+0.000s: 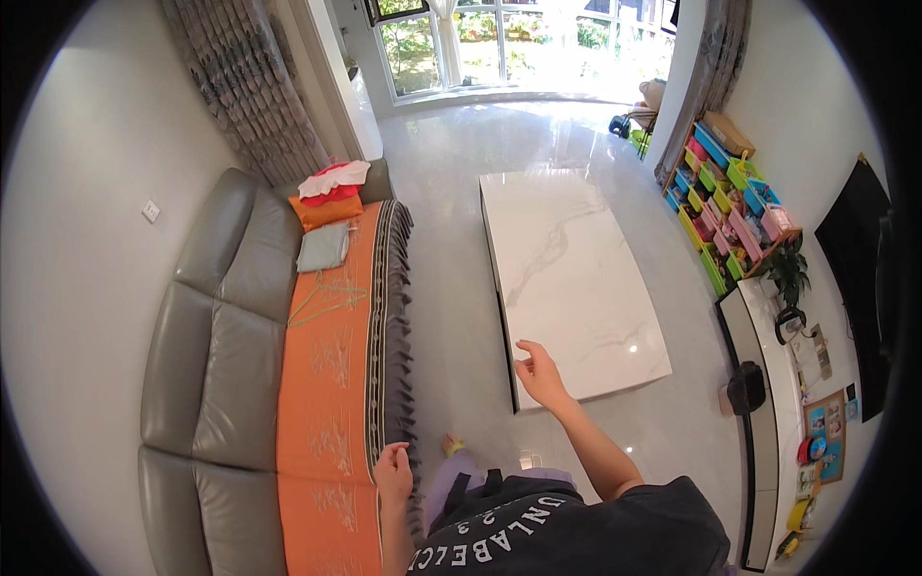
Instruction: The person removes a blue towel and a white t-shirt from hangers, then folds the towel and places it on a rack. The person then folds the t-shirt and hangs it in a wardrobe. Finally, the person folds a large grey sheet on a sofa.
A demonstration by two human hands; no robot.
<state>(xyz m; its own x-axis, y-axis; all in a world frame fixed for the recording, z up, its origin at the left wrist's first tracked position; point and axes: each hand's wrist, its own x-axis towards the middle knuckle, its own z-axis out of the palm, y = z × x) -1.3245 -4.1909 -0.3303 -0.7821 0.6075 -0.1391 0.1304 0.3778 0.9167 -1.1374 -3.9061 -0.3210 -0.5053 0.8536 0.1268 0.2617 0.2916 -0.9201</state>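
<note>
My left hand (394,471) is low in the view beside the sofa's edge, its fingers loosely curled and nothing seen in it. Over the near left corner of the marble-patterned coffee table (576,266) is my right hand (536,371), with thumb and fingers apart and nothing between them. On the orange sofa cover (324,389) lie a light green clothes hanger (328,302) and a folded grey cloth (324,247). Beyond these, white and red clothing (335,181) rests on an orange cushion (328,211).
The grey leather sofa (238,374) runs along the left. A toy rack with coloured bins (720,209) stands at the right, near a long low cabinet (763,446) holding a potted plant (789,270). Tiled floor (450,288) separates sofa and coffee table.
</note>
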